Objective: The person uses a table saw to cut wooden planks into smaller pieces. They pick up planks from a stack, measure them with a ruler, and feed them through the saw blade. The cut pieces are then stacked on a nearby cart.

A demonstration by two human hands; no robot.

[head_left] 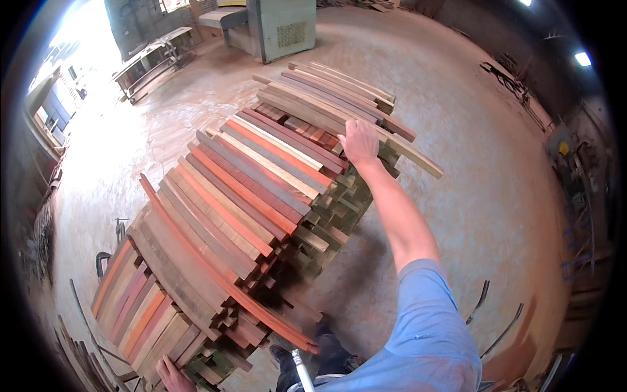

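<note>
A long pile of wooden strips (241, 176) in brown, red, orange and pale tones lies across the middle, stacked in layers. At its far right end my right hand (360, 140) is closed over the side of a pale wooden strip (415, 159), whose end sticks out past the others. My left hand (175, 375) is at the near left end, partly cut off by the lower edge. Its fingers curl against the end of a wooden strip (176, 336); the palm is hidden. One orange-red strip (274, 313) juts out toward me between the hands.
A cigarette (302, 369) with an ashy tip shows at the bottom. Bent metal bars (503, 330) stand at the right and another bar (81, 313) at the left. Farther off are a pale green machine (287, 32) and a low bench (153, 55) on the dusty floor.
</note>
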